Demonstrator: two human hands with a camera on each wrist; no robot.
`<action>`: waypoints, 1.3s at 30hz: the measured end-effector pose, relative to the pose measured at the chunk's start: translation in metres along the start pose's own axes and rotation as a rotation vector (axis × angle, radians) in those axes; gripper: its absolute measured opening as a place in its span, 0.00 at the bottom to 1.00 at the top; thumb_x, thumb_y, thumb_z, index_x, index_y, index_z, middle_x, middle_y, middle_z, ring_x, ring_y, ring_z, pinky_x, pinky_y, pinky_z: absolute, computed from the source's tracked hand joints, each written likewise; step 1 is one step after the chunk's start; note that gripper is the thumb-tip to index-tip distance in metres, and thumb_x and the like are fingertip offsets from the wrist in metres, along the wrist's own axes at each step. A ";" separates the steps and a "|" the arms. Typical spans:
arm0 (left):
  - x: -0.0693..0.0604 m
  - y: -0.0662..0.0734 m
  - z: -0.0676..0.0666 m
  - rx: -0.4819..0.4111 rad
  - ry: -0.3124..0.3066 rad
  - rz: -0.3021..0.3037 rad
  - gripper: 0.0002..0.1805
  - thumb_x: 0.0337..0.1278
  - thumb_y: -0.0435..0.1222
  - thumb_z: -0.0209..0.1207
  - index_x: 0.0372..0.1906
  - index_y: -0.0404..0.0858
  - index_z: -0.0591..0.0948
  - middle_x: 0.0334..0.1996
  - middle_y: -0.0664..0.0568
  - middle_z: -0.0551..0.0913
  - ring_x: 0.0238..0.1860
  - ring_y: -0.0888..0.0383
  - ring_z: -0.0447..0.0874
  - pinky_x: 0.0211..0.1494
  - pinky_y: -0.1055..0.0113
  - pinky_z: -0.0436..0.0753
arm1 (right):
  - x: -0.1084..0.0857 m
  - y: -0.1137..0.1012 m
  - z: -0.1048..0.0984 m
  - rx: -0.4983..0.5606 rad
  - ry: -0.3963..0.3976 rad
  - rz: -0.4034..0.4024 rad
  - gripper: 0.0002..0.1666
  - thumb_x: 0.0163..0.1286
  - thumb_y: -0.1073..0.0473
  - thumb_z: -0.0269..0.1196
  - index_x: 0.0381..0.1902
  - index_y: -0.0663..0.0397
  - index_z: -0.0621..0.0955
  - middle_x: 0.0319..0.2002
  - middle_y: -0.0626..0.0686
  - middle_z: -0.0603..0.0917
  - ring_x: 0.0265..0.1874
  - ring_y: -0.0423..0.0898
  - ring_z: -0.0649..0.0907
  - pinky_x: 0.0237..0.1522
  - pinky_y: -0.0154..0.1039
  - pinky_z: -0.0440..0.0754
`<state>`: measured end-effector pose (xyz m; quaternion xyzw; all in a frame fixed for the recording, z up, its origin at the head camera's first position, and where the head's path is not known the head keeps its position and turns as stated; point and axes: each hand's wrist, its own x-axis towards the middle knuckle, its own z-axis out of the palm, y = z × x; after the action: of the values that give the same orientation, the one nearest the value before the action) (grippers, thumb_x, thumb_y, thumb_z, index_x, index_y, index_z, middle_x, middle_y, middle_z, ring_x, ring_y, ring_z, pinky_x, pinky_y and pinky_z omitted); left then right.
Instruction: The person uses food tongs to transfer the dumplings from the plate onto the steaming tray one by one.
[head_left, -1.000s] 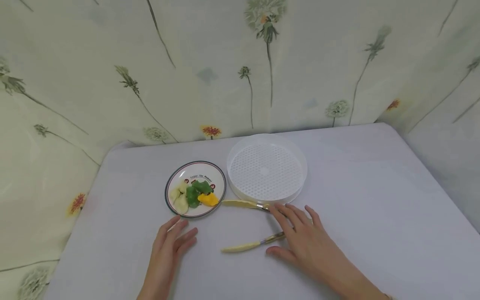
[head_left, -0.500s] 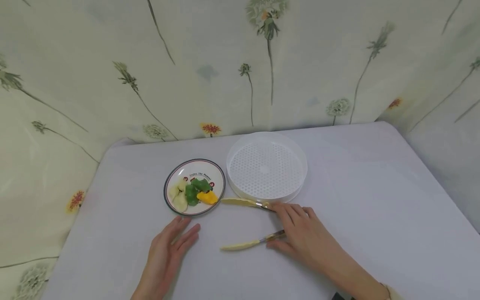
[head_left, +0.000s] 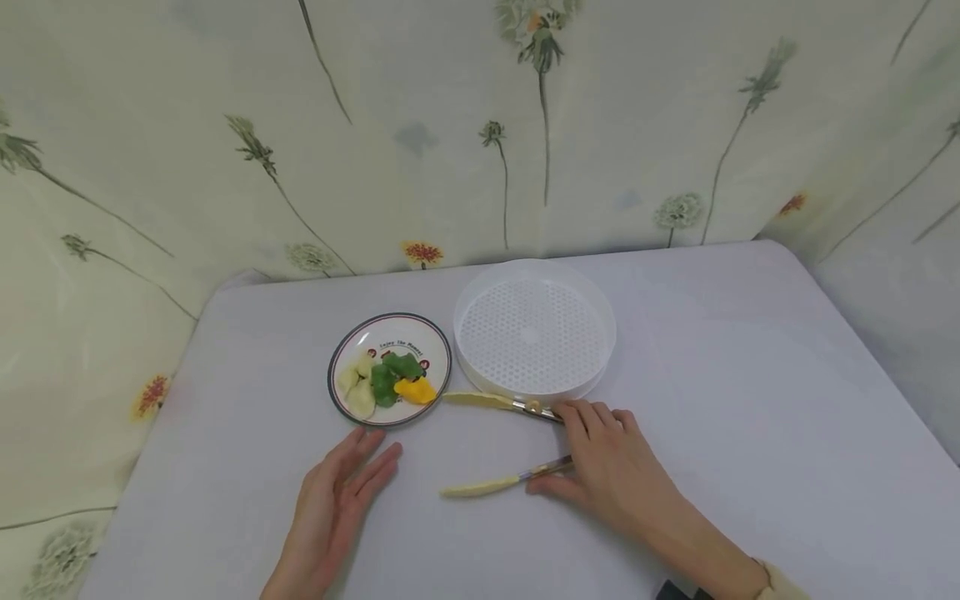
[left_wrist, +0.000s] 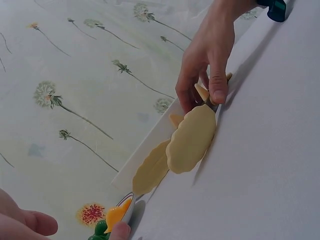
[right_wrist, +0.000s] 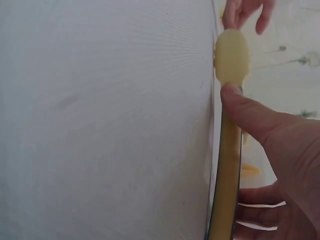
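A pair of tongs with scalloped cream tips (head_left: pixel 480 487) (left_wrist: pixel 192 140) (right_wrist: pixel 231 57) lies spread wide, its tips pointing left. My right hand (head_left: pixel 630 487) (left_wrist: pixel 212 55) (right_wrist: pixel 295 160) grips it, thumb on the near arm and fingers at the far arm; the palm hides the handle end. At the left is a round plate (head_left: pixel 337 348) holding pale pieces (head_left: pixel 362 400), green pieces (head_left: pixel 384 386) and a yellow piece (head_left: pixel 415 390). My left hand (head_left: pixel 322 517) (right_wrist: pixel 242 10), fingers extended, is at the plate's near rim; whether it touches the rim I cannot tell.
A round white tray with a perforated base (head_left: pixel 532 333) stands right of the plate, behind the tongs. Flower-patterned cloth (head_left: pixel 420 167) hangs behind the white tabletop (head_left: pixel 750 375). A small dark object (head_left: pixel 672 592) shows at the bottom edge beside my right forearm.
My right hand has settled onto the tongs, its fingers drawing in and curling around them. The left hand has moved slightly, staying near the plate. The head view has tilted a little.
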<state>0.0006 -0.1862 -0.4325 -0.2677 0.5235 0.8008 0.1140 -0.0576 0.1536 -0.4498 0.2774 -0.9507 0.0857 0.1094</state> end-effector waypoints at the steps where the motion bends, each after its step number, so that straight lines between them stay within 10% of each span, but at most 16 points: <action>1: 0.000 0.000 0.000 0.001 -0.001 0.002 0.40 0.89 0.53 0.41 0.89 0.39 0.45 0.85 0.41 0.61 0.79 0.44 0.74 0.76 0.64 0.84 | 0.000 0.000 0.000 -0.001 0.000 0.003 0.60 0.50 0.16 0.71 0.64 0.55 0.77 0.55 0.53 0.85 0.52 0.53 0.85 0.51 0.53 0.84; 24: -0.002 0.001 0.001 0.001 -0.005 -0.001 0.39 0.89 0.52 0.40 0.89 0.40 0.44 0.85 0.42 0.62 0.80 0.42 0.73 0.76 0.64 0.84 | -0.002 -0.004 -0.001 0.084 -0.038 0.046 0.56 0.47 0.16 0.75 0.62 0.45 0.79 0.48 0.44 0.83 0.37 0.40 0.82 0.38 0.39 0.86; 32: -0.003 0.001 0.000 -0.023 0.002 0.000 0.40 0.88 0.52 0.43 0.89 0.41 0.44 0.85 0.42 0.63 0.78 0.44 0.76 0.76 0.64 0.84 | -0.001 -0.003 -0.005 0.046 0.053 -0.021 0.54 0.46 0.12 0.72 0.57 0.43 0.81 0.35 0.38 0.78 0.16 0.32 0.62 0.17 0.25 0.59; 39: -0.003 0.000 0.001 -0.004 -0.001 0.010 0.39 0.88 0.51 0.43 0.89 0.40 0.45 0.84 0.42 0.64 0.76 0.47 0.79 0.75 0.65 0.85 | 0.002 -0.008 -0.010 0.052 0.085 -0.015 0.55 0.44 0.11 0.71 0.57 0.43 0.81 0.33 0.39 0.77 0.15 0.32 0.61 0.16 0.25 0.57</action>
<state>0.0028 -0.1850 -0.4311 -0.2650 0.5231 0.8026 0.1096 -0.0530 0.1478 -0.4387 0.2831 -0.9406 0.1211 0.1430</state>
